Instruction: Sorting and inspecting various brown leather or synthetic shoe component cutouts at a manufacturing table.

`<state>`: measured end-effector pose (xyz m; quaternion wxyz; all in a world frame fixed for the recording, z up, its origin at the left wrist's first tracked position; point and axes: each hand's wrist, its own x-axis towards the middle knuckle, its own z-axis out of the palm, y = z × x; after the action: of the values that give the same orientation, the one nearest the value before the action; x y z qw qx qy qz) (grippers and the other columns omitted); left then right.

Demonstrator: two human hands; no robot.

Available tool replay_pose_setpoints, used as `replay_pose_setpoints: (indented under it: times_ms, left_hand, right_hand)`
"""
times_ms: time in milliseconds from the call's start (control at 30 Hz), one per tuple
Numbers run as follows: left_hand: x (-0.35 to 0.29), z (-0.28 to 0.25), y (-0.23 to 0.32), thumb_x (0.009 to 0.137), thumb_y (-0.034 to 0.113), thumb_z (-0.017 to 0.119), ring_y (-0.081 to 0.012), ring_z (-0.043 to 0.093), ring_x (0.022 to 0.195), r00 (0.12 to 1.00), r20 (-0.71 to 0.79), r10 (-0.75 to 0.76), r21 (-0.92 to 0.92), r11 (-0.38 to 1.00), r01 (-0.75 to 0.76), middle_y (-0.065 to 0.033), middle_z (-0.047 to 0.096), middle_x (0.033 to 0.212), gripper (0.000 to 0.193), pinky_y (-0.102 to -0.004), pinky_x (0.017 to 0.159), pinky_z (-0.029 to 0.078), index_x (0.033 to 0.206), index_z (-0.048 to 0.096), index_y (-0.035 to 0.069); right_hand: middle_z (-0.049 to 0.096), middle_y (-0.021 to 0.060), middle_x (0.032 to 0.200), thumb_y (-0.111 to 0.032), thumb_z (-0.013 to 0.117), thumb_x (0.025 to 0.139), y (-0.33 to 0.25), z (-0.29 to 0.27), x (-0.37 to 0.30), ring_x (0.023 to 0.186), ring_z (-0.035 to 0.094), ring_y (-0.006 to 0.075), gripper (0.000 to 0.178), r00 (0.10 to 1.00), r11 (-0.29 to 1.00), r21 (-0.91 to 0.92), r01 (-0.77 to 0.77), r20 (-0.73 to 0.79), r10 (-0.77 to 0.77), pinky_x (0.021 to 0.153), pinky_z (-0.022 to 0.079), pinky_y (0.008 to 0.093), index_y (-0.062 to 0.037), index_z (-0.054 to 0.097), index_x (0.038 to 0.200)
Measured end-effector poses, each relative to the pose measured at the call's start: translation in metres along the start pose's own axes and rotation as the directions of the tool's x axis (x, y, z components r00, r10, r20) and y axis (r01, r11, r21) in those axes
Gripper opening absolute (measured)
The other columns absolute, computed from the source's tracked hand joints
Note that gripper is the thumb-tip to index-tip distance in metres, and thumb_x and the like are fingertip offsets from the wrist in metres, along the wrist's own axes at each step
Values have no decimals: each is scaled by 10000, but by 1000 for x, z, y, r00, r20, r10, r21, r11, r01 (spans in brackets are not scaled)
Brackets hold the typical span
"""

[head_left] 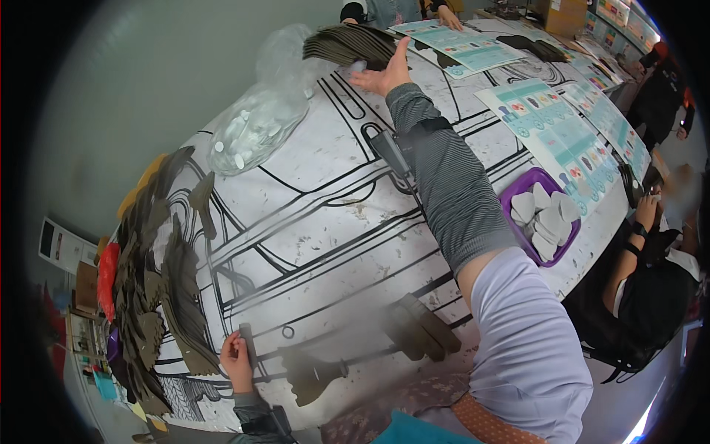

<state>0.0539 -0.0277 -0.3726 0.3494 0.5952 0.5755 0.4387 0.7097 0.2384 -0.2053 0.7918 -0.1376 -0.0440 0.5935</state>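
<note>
White sleeve (pixel 518 333) of the right arm sat nearest the camera, with grey striped cover (pixel 455 185) below the elbow. Teal cloth (pixel 421 429) and patterned fabric (pixel 392 407) filled the lower edge.

Hands well apart. Right hand (pixel 386 76): arm stretched to the far side, palm showing, fingers spread, thumb up, nothing clamped. It sat just beside the fanned stack (pixel 349 44) of dark flat pieces at the far edge; contact, can't tell. Left hand (pixel 237 362): low at left, fingers curled, just beside a narrow dark strip (pixel 247 344). Couldn't tell if the fingers gripped it.

Work surface: white tabletop (pixel 355 277) with black line drawing, scuffed. Between the hands at the near side: brown notched piece (pixel 307 375) and grey-brown block stack (pixel 421 325), both partly blurred.

Left side: big heap (pixel 144 311) of dark cut pieces, red bag (pixel 108 281) along its outer edge. Far left: clear plastic bag (pixel 259 126) with white discs inside, near the fanned stack.

Right side: purple tray (pixel 527 238) of pale flat pieces, near printed teal sheets (pixel 547 137). Another person's hand (pixel 450 18) was on a printed board (pixel 462 46) at the top; a seated person (pixel 651 288) was at the right.
</note>
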Motion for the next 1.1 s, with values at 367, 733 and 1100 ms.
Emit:
replay_pose_setpoints:
  times_ms: [367, 733, 1100]
  left_hand:
    - [-7, -3, -4, 982, 62, 678, -66, 494, 854, 998, -54, -18, 84, 996, 23, 23, 562, 932, 245, -218, 801, 427, 1199, 681, -53]
    - [-6, 5, 4, 1000, 82, 658, -37, 479, 799, 999, -42, 7, 122, 992, -2, 56, 565, 903, 221, -198, 713, 391, 1191, 699, -22]
    - [3, 26, 53, 887, 6, 685, -285, 566, 1229, 801, -33, 598, 632, 633, -447, -146, 561, 1387, 576, -389, 1088, 420, 1431, 498, -27]
  right_hand:
    - [510, 151, 1478, -378, 590, 1029, -11, -19, 44, 1366, 500, 313, 549, 989, 978, -158, 137, -41, -145, 1140, 446, 457, -49, 467, 1452]
    - [514, 175, 1458, -166, 647, 1000, -9, -29, 22, 1345, 498, 350, 432, 983, 979, 95, 182, 12, -184, 1182, 405, 499, -3, 501, 1373]
    - [657, 160, 1278, -147, 657, 985, -30, -42, -90, 1175, 635, 338, 301, 982, 978, -80, 191, 8, -191, 1069, 503, 494, 3, 598, 1239]
